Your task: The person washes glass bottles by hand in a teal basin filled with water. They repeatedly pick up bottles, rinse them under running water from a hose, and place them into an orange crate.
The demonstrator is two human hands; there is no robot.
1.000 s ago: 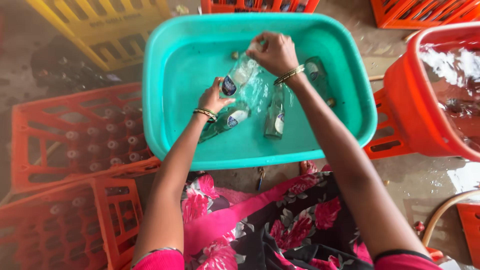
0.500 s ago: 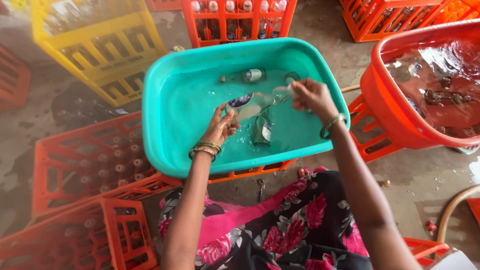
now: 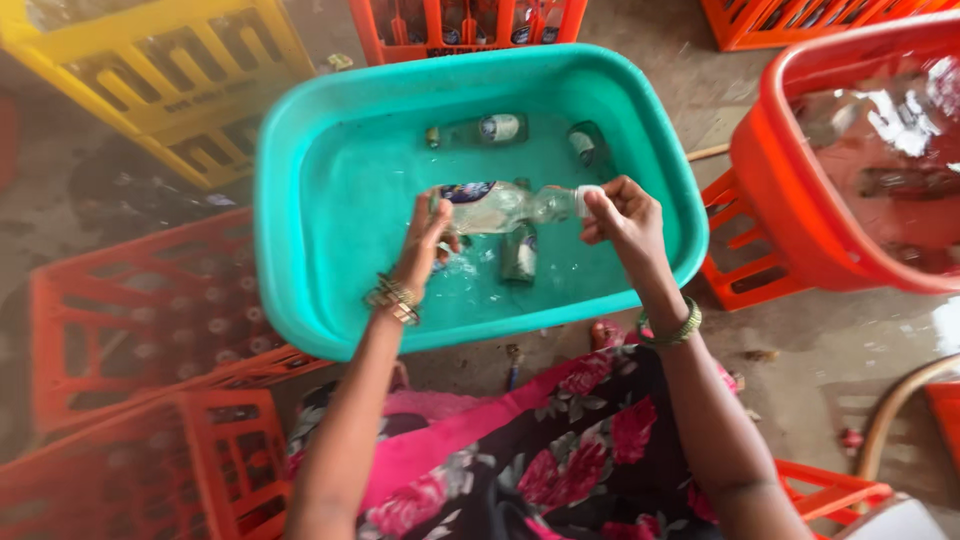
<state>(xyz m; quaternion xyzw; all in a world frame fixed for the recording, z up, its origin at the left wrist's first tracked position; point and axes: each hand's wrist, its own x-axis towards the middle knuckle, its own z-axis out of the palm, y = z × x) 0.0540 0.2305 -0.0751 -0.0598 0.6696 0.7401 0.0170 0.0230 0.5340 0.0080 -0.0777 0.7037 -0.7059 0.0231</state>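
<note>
A wet concrete floor [image 3: 830,350] is crowded with crates: yellow crate [image 3: 160,80] at upper left, red crates [image 3: 130,330] at lower left. At centre stands a teal tub [image 3: 300,270] of water. The left hand [image 3: 425,240] grips the base of a clear bottle [image 3: 495,207] held level above the water; the right hand [image 3: 620,215] pinches its neck. Three more bottles [image 3: 500,128] lie submerged, seemingly waiting. A red tub [image 3: 790,200] at right holds others.
</note>
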